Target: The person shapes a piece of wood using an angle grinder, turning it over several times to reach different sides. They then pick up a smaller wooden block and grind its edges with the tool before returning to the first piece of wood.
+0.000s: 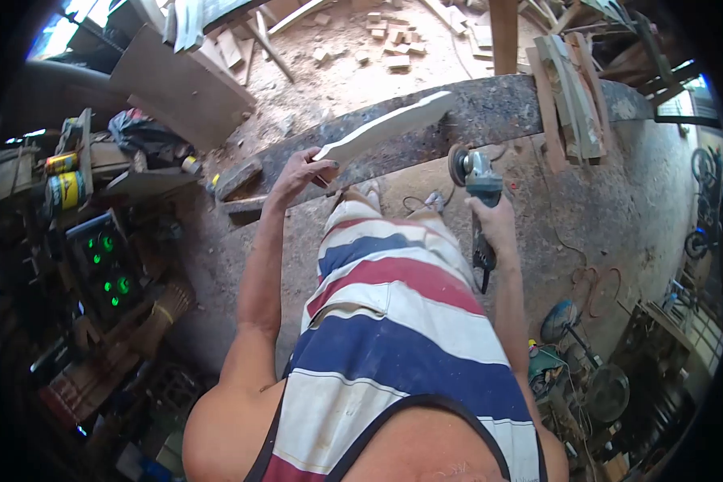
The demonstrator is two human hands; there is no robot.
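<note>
My left hand is closed round the near end of a pale, curved wooden piece, which slants up to the right over the dark workbench. An angle grinder is gripped in my right hand, its body pointing away from me. The round disc at the grinder's head faces left, near the bench's front edge and apart from the wood. Part of the grinder's body is hidden behind my fingers.
Several shaped wooden strips lie across the bench at the right. A wooden block sits at its left end. Small cut blocks are scattered on the dusty ground beyond. A cable runs over the floor at right, near a standing fan.
</note>
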